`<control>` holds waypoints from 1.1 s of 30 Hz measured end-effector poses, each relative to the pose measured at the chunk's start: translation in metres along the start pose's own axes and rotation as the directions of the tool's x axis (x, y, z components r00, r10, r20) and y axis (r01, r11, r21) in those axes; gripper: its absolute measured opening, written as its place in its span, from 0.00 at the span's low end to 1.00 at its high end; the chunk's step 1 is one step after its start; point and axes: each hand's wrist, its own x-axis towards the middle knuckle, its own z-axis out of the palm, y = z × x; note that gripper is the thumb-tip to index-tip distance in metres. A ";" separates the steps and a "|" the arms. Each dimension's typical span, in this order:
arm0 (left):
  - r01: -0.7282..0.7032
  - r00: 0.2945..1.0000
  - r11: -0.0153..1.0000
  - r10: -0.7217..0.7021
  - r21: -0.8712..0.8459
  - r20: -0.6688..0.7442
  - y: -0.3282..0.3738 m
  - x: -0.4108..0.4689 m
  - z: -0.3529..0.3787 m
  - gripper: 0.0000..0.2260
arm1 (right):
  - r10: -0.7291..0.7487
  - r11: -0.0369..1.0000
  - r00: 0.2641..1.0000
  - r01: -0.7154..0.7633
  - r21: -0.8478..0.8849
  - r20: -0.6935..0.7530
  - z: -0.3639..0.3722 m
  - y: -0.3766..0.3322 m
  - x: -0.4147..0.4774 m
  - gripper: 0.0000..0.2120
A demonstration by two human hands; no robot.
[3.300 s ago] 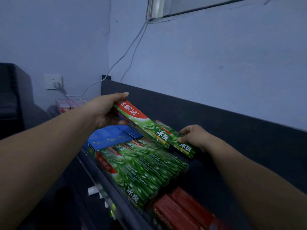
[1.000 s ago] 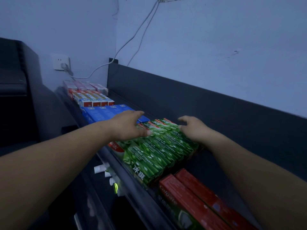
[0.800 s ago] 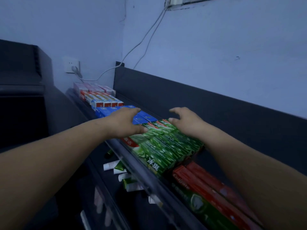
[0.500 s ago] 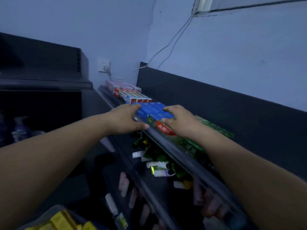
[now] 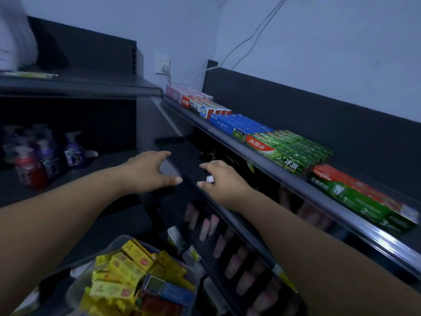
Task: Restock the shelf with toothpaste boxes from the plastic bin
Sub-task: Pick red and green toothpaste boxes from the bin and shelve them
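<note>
Fingers of left hand point(image 5: 148, 172) and right hand point(image 5: 224, 181) spread empty between plastic bin point(image 5: 76, 290) and shelved toothpaste boxes point(image 5: 289, 151).

The plastic bin point(image 5: 75, 288) at six o'clock runs off the bottom edge, and its yellow boxes point(image 5: 123, 267) are too blurred to read. Pump bottles point(image 5: 74, 149) at nine o'clock are smeared. The right forearm point(image 5: 319, 258) hides some pinkish tubes point(image 5: 204, 225) at five o'clock.

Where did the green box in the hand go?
The left hand let go of its box, which joined the row of green cardboard toothpaste boxes on the dark metal top shelf. That hand and the right hand moved down below the shelf, empty. The blue cardboard boxes beside the row stayed put.
</note>
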 end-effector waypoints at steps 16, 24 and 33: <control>0.055 0.993 0.998 -0.052 -0.027 0.102 -0.036 -0.033 0.080 0.52 | 0.101 0.992 0.974 -0.112 0.048 0.202 0.077 0.020 -0.041 0.26; 0.188 0.963 0.981 -0.193 0.044 0.189 -0.077 -0.059 0.145 0.42 | 0.101 0.990 0.934 -0.130 0.061 0.343 0.159 0.039 -0.062 0.25; 0.313 0.884 0.948 -0.309 0.046 0.351 -0.138 -0.096 0.235 0.42 | 0.143 0.981 0.852 -0.189 0.041 0.504 0.268 0.056 -0.085 0.30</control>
